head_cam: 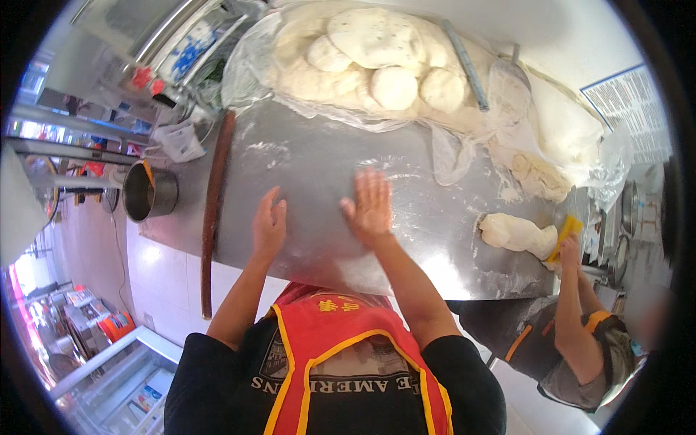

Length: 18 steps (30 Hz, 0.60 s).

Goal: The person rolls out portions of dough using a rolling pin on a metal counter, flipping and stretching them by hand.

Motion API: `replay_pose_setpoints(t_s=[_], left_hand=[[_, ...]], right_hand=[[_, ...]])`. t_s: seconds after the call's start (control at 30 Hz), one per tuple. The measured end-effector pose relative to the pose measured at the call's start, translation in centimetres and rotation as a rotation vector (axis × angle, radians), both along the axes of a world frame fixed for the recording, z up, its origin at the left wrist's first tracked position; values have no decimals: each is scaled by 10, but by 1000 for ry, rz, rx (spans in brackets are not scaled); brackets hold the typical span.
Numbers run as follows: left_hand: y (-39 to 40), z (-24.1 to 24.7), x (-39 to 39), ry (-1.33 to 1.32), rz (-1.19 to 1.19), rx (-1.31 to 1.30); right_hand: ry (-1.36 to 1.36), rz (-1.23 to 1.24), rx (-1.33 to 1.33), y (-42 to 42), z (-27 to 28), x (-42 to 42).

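Observation:
My right hand (371,209) is palm down, fingers extended, over the floured metal worktop (315,157); it is slightly blurred, so contact with the surface is hard to judge. To its left, my left hand (270,224) is held with thumb apart from the fingers and nothing in it. Left of that hand lies a long brown wooden rolling pin (217,201), jutting past the table's front edge. Beyond both hands, a flattened herb-flecked dough round (375,38) and several dough balls, one a pale ball (394,88), rest on a plastic-covered heap.
A co-worker's hand (570,250) grips a yellow scraper (565,236) beside a dough log (516,234) at the right. A metal pot (149,190) stands at the left. A grey bar (466,65) and a metal scoop (511,76) lie at the back right.

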<state>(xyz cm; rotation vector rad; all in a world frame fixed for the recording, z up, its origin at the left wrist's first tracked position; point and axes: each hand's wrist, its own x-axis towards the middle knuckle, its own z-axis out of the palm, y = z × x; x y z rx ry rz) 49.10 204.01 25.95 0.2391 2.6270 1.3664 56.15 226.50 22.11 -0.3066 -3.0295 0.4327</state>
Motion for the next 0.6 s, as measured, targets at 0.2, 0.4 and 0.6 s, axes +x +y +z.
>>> replay_pose_setpoints(t_s=[0.2, 0.4, 0.6], left_hand=[[-35, -15, -6, 221, -39, -109], [-42, -46, -23, 360, 26, -264], [-24, -43, -22, 392, -2, -469]], right_hand=[[-435, 320, 44, 28, -6, 90], [166, -115, -95, 127, 21, 24], [371, -344, -328, 172, 41, -157]])
